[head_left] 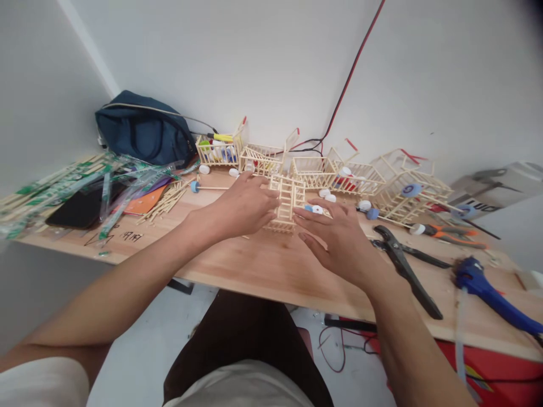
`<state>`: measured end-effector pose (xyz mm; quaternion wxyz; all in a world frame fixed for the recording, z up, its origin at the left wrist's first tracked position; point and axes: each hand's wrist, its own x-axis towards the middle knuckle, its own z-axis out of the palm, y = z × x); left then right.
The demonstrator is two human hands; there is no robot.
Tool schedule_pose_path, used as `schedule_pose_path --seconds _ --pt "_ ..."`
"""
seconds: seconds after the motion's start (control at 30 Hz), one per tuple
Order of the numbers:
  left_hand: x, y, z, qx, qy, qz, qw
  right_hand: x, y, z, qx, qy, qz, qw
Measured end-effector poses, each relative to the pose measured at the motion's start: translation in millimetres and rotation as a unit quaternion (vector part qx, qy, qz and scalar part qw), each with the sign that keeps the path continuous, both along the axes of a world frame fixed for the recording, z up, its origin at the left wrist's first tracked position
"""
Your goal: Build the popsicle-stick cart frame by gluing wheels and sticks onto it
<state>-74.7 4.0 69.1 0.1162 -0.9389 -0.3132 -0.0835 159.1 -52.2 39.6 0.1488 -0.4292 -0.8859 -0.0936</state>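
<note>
My left hand (241, 206) grips the left side of a small cage-like frame of wooden sticks (287, 202) that stands on the wooden table (263, 263). My right hand (335, 234) lies just right of the frame with its fingers stretched out flat, the fingertips at the frame's lower right and beside white and blue bottle caps (316, 209). Nothing is held in the right hand.
Several finished stick carts (309, 169) stand in a row along the wall. Black pliers (403, 265), orange-handled pliers (449, 233) and a blue glue gun (492, 291) lie at right. Loose sticks (167, 200), green wrappers (63, 186), a phone (80, 209) and a dark blue bag (144, 133) are at left.
</note>
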Motion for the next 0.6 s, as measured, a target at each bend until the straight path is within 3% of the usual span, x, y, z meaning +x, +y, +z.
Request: schedule_pose_path --seconds 0.6 --pt "2.7 2.3 -9.0 0.013 -0.016 0.002 1.0 -2.8 5.8 -26.2 0.069 0.103 -0.003 0.992"
